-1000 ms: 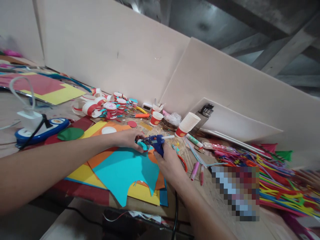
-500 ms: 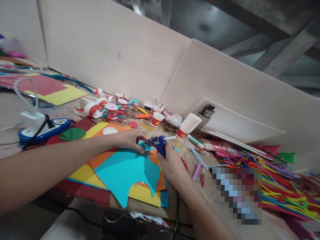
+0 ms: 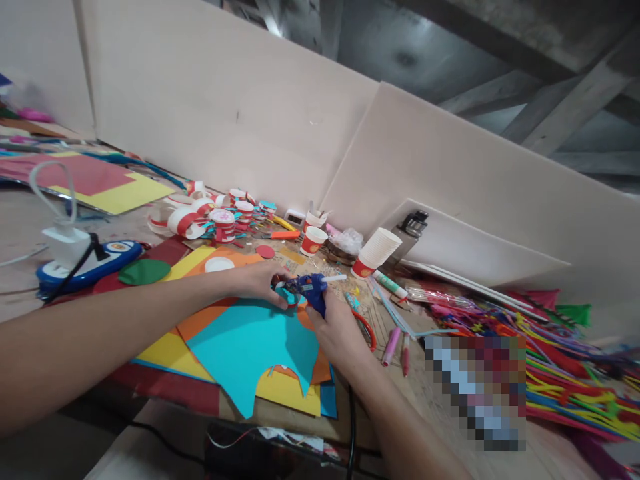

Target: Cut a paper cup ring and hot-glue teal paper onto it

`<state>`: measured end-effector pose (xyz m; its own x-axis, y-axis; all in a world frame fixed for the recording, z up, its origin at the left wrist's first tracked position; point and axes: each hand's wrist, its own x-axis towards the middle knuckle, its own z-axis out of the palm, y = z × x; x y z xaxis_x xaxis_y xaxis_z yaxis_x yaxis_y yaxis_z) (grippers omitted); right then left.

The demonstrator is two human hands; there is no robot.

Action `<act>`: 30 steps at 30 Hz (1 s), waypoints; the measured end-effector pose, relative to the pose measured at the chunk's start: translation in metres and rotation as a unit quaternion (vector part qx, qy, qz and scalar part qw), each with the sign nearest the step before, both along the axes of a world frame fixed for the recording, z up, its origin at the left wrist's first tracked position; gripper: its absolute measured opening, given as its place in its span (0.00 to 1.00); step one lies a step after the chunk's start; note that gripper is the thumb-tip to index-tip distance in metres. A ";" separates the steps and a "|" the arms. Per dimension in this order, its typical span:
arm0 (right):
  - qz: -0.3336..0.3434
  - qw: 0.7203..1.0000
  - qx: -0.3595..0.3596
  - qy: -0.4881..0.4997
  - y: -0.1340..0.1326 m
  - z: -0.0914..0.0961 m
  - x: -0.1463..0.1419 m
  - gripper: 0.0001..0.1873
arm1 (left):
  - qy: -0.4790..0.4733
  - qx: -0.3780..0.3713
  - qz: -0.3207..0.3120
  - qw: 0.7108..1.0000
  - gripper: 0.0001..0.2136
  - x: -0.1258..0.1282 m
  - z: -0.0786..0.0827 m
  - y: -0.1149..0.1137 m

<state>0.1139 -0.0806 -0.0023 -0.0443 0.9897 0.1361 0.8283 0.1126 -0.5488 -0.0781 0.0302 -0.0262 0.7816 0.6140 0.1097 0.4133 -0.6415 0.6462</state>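
My right hand point(image 3: 331, 321) is wrapped round the handle of a blue hot glue gun point(image 3: 313, 288), with a white glue stick point(image 3: 336, 278) poking out of its back end. The gun's nozzle points left, at a small red and turquoise paper-cup piece point(image 3: 287, 298). My left hand point(image 3: 261, 283) grips that piece from the left, fingers curled around it. Whether the nozzle touches it cannot be made out. Below both hands lies a cut turquoise paper sheet point(image 3: 245, 343), on top of orange and yellow sheets point(image 3: 293, 395).
Several cut paper cups point(image 3: 223, 225) sit at the back left. A stack of paper cups point(image 3: 376, 253) stands by a dark bottle point(image 3: 414, 227). Markers point(image 3: 391, 345) lie right of my hand, pipe cleaners point(image 3: 565, 393) at far right. A blue power strip point(image 3: 90, 267) is on the left.
The glue gun and my right hand have shifted slightly left, with the nozzle further over the cup piece. My left hand still holds the piece, moved only a little.
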 end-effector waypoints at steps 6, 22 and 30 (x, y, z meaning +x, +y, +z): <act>-0.033 0.998 -0.011 -0.048 -0.001 0.003 0.005 0.13 | -0.013 -0.002 0.000 1.000 0.22 -0.001 -0.003 0.002; -0.024 1.000 -0.003 -0.016 0.002 0.008 0.014 0.08 | 0.028 -0.013 0.048 0.998 0.26 -0.001 0.003 -0.003; -0.017 1.000 -0.003 0.003 0.002 0.007 0.015 0.12 | 0.022 -0.014 0.039 0.999 0.28 -0.003 0.000 0.001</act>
